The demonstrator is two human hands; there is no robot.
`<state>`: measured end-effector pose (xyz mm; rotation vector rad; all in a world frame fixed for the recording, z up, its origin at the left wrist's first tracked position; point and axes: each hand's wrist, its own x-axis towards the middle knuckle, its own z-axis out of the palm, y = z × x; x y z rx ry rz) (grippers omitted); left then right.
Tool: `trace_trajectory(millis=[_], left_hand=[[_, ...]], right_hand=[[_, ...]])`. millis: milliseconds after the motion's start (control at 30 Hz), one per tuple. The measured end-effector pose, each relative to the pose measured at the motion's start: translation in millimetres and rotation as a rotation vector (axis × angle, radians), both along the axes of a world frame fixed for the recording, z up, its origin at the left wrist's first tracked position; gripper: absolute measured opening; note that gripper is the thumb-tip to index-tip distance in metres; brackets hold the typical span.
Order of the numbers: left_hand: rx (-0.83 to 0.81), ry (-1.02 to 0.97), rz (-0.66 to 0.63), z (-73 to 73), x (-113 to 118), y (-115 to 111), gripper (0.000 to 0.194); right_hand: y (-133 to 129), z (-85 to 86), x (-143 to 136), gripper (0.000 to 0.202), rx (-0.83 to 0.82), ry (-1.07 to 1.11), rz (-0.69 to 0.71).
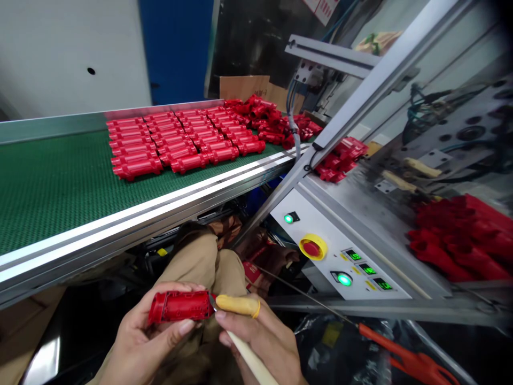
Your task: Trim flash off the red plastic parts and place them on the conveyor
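Low in the head view, my left hand (148, 342) is closed round a red plastic housing (179, 306), its hollow side facing me. My right hand (264, 337) grips a knife with a pale handle (250, 358). The short metal blade (213, 303) touches or nearly touches the right end of the housing; exact contact cannot be made out. A yellow finger cot (238, 305) covers my right index finger, which lies along the blade. Both hands are above my lap.
A green conveyor belt (60, 187) carries rows of red plastic parts (188, 133) and a loose pile (260, 115). At right stands a machine with a control panel (340, 256), an emergency stop button (313, 247) and more red parts (460, 235). An orange-handled tool (401, 350) lies lower right.
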<state>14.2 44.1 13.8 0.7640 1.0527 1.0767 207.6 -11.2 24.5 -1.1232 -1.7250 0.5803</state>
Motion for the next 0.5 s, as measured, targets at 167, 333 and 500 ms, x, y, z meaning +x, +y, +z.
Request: trace_trajectory(millis=[167, 333, 500], left_hand=[[0.108, 0.108, 0.029, -3.4, -1.6, -2.0, 0.028], [0.155, 0.204, 0.073, -2.8, 1.9, -5.1, 0.028], [-0.047, -0.010, 0.067, 1.4, 7.3, -4.2, 0.036]], right_hand=[[-1.2, 3.4, -1.6, 0.042, -0.076, -0.009, -0.065], [-2.6, 5.4, -6.2, 0.041, -0.160, -0.177, 0.030], [-15.2, -8.3, -18.7, 0.038, -0.079, 0.061, -0.264]])
